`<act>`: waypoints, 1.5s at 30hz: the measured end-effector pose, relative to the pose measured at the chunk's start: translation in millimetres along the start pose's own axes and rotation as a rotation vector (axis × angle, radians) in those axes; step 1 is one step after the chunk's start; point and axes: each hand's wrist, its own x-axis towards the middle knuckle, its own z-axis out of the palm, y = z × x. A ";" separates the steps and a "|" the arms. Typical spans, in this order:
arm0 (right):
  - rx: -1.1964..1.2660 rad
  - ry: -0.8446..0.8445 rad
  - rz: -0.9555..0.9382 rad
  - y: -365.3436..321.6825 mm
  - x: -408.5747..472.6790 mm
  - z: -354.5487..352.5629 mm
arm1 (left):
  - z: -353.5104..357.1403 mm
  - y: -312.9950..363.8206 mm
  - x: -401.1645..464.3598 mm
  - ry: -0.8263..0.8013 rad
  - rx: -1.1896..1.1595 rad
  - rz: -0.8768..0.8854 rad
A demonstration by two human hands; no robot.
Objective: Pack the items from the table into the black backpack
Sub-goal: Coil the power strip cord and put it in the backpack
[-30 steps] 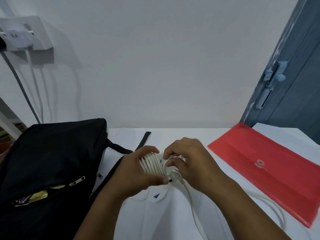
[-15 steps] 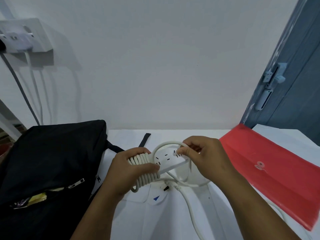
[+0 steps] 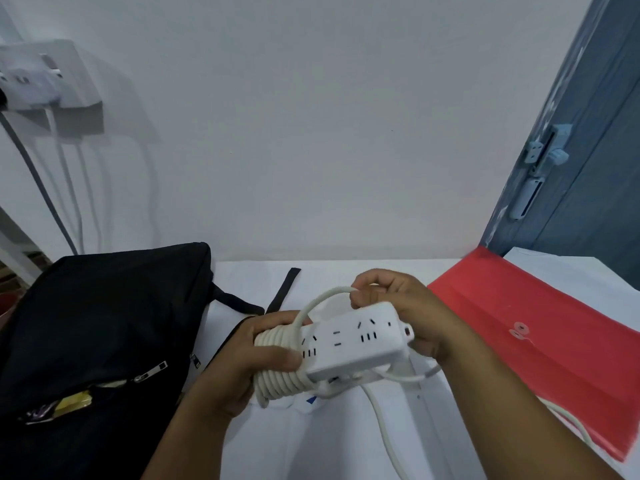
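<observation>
A white power strip (image 3: pixel 360 341) is held above the white table (image 3: pixel 346 445), sockets facing up. Its white cord (image 3: pixel 277 379) is wound in several turns round the strip's left end. My left hand (image 3: pixel 256 362) grips that wound end, thumb over the coils. My right hand (image 3: pixel 405 317) is behind the strip's right end and pinches a loop of the cord above it. The loose cord trails down across the table to the lower right. The black backpack (image 3: pixel 97 334) lies at the left, its front zip partly open with yellow and dark items showing.
A red plastic envelope folder (image 3: pixel 540 344) lies on the table at the right, with white paper (image 3: pixel 568 271) behind it. A wall socket (image 3: pixel 41 77) with cables is at the upper left. A blue-grey door (image 3: pixel 595 161) stands at the right.
The strip has been raised and turned so its sockets face up. My right hand has carried the cord over the strip, forming a fresh loop above it.
</observation>
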 end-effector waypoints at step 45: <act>-0.787 0.205 -0.284 25.3 -15.7 38.6 | 15.5 -13.0 17.9 0.392 -0.015 -0.008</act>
